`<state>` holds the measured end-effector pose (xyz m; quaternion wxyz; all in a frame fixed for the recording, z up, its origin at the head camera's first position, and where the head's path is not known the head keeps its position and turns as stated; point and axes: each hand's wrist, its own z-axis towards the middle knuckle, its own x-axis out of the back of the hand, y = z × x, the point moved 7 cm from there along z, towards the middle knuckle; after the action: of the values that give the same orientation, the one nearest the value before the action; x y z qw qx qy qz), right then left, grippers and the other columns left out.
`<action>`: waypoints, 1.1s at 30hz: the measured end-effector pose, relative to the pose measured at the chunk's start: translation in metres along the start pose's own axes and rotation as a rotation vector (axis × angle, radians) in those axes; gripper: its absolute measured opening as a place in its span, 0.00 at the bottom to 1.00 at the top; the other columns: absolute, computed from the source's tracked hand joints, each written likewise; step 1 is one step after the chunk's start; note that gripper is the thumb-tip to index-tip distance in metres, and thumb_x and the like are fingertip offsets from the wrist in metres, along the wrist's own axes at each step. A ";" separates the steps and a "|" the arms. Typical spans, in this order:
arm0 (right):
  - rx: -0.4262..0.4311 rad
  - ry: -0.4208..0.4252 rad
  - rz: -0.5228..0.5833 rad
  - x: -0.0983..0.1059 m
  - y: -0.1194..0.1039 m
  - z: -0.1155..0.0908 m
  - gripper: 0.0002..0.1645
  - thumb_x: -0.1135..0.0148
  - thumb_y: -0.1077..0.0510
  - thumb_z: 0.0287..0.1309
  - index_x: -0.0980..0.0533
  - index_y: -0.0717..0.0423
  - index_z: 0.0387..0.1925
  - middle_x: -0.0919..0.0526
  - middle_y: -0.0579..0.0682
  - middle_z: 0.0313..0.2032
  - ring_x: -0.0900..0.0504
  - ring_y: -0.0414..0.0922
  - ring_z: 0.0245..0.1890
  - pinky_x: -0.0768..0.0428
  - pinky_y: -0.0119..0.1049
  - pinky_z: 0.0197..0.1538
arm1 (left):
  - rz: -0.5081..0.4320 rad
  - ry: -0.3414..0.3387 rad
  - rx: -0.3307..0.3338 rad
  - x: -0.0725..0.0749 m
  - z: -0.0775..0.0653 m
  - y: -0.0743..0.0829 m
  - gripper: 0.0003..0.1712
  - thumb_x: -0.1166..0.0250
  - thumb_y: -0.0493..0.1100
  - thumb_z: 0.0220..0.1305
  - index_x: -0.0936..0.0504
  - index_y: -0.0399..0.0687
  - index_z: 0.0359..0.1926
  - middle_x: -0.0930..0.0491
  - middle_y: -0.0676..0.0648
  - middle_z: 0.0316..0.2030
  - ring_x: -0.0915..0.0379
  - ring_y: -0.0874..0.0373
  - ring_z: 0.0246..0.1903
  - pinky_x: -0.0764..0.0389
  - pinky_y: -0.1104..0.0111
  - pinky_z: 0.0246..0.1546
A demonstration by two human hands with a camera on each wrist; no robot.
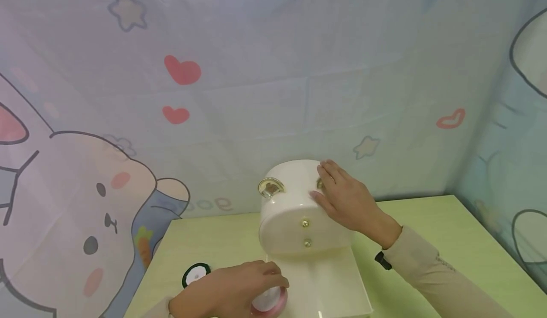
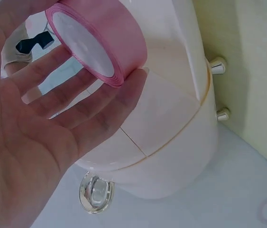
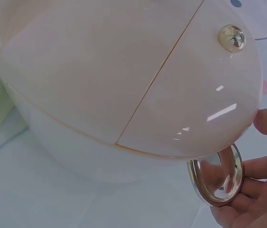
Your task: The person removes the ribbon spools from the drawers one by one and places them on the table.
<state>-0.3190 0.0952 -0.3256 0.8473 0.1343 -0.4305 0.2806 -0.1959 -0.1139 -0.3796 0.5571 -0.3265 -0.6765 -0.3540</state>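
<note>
In my left hand [image 1: 239, 287] is a roll of pink ribbon [image 2: 128, 35] with a white core, gripped between thumb and fingers. It is over the white squared section [image 1: 320, 280] that juts forward from a glossy white box [image 1: 295, 178] with a rounded top. Gold knobs [image 1: 305, 223] dot the box's front, and a gold handle [image 1: 271, 186] is on its left side. My right hand [image 1: 348, 201] rests on the box's upper right with fingers extended. The right wrist view shows its fingers beside the other gold handle [image 3: 217, 178], thumb at the box's edge.
A dark green roll [image 1: 196, 275] with a white centre lies on the pale green table [image 1: 222, 237], left of the box. Behind the table hangs a printed cloth [image 1: 256, 71] with hearts, stars and a rabbit. A black band [image 1: 382, 260] is at the right wrist.
</note>
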 end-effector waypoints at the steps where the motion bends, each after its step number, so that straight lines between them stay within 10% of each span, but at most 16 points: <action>1: 0.000 -0.004 -0.001 0.000 0.000 0.000 0.41 0.40 0.43 0.73 0.30 0.72 0.70 0.26 0.69 0.71 0.27 0.63 0.74 0.18 0.57 0.64 | -0.026 -0.017 0.019 -0.001 -0.004 -0.002 0.29 0.31 0.66 0.66 0.23 0.65 0.63 0.21 0.60 0.55 0.24 0.69 0.51 0.21 0.78 0.50; 11: 0.011 -0.050 0.008 -0.004 0.002 -0.001 0.43 0.43 0.42 0.76 0.37 0.73 0.74 0.37 0.70 0.77 0.39 0.64 0.80 0.28 0.58 0.74 | -0.200 0.046 0.152 0.000 -0.038 -0.020 0.36 0.34 0.74 0.63 0.24 0.64 0.65 0.23 0.60 0.60 0.25 0.65 0.56 0.18 0.75 0.47; 20: 0.080 -0.107 -0.028 0.002 0.004 -0.010 0.42 0.47 0.43 0.78 0.39 0.69 0.77 0.43 0.65 0.81 0.44 0.61 0.83 0.37 0.55 0.81 | -0.260 0.078 0.355 -0.003 -0.069 -0.044 0.31 0.23 0.55 0.60 0.23 0.68 0.63 0.23 0.60 0.61 0.23 0.59 0.56 0.15 0.71 0.44; 33: 0.174 -0.061 -0.047 0.003 0.001 -0.015 0.41 0.44 0.44 0.76 0.35 0.71 0.74 0.37 0.67 0.78 0.37 0.61 0.80 0.32 0.54 0.78 | -0.248 0.180 0.356 -0.018 -0.091 -0.068 0.28 0.24 0.50 0.61 0.21 0.61 0.61 0.21 0.59 0.55 0.23 0.63 0.50 0.15 0.71 0.44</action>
<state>-0.3085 0.1039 -0.3322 0.8254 0.2259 -0.4268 0.2925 -0.2017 -0.2280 -0.3932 0.6162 -0.1049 -0.7108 -0.3225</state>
